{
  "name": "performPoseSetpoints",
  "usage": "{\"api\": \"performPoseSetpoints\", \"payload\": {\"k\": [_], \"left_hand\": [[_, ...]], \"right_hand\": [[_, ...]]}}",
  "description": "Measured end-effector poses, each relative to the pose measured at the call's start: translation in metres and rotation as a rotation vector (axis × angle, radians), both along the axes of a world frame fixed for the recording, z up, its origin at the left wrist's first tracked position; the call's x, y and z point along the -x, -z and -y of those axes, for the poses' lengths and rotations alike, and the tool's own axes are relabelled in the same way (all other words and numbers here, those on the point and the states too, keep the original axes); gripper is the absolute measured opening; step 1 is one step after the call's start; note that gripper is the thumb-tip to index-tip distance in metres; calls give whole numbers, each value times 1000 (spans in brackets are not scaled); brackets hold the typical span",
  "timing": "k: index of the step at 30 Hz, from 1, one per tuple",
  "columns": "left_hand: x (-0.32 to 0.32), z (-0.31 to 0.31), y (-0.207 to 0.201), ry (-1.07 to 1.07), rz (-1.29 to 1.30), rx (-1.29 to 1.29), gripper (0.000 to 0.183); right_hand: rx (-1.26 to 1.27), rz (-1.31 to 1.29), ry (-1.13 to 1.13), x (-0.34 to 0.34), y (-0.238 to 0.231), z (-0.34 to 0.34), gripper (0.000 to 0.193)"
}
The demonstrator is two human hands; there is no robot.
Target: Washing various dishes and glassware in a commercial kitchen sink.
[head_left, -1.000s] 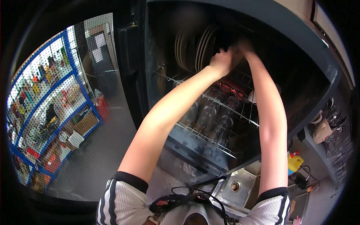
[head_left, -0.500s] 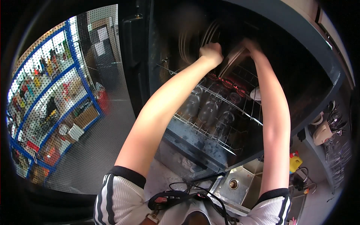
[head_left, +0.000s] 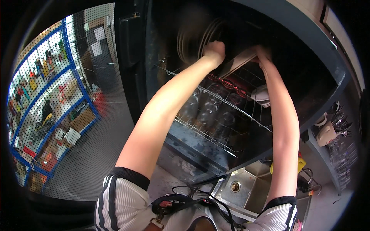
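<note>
Both arms reach into a dark cabinet with wire racks. My right hand [head_left: 263, 54], slightly blurred, is closed on the upper right edge of a plate [head_left: 239, 61], which leans at a slant above the upper rack [head_left: 246, 110]. My left hand [head_left: 214, 53] is curled into a fist at the right side of several plates [head_left: 204, 38] standing on edge; its fingertips are hidden, so I cannot see what it grips. Beside my right forearm, a few small white bowls [head_left: 261, 94] sit stacked on the rack.
Clear glasses [head_left: 208, 112] stand on the lower rack, under a red glowing heating element [head_left: 231, 84]. Below the cabinet is a steel sink [head_left: 246, 192]. At right, a shelf holds a utensil pot [head_left: 326, 134]. A perforated panel [head_left: 88, 154] stands at left.
The plate in my right hand has tipped to a flatter slant. More of the bowl stack shows beside my right forearm. The whole view has shifted a little.
</note>
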State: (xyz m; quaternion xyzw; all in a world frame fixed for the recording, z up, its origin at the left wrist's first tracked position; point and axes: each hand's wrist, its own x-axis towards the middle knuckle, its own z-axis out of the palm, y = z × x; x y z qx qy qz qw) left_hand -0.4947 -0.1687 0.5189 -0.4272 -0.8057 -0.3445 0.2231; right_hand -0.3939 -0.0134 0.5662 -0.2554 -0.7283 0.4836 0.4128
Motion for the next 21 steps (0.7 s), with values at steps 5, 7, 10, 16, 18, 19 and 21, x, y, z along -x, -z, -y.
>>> {"api": "performPoseSetpoints", "payload": {"k": [5, 7, 10, 16, 18, 19, 21], "left_hand": [[-5, 2, -3, 6, -92, 6, 11], [-7, 3, -4, 17, -130, 22, 10], [-10, 3, -4, 19, -147, 20, 9], [-5, 0, -5, 36, -141, 13, 11], [-5, -2, -5, 35, -135, 23, 11], [-2, -3, -5, 24, -136, 32, 12], [2, -3, -5, 34, -131, 13, 11]], "right_hand": [[27, -107, 28, -7, 2, -11, 28], [19, -102, -29, -9, 2, -12, 27], [63, -47, -18, -9, -2, -12, 25], [30, -63, -23, -13, -8, -17, 22], [54, -63, -50, -16, -12, -21, 21], [75, -69, -87, -16, -14, -19, 20], [84, -108, -77, -17, -15, -15, 20]]}}
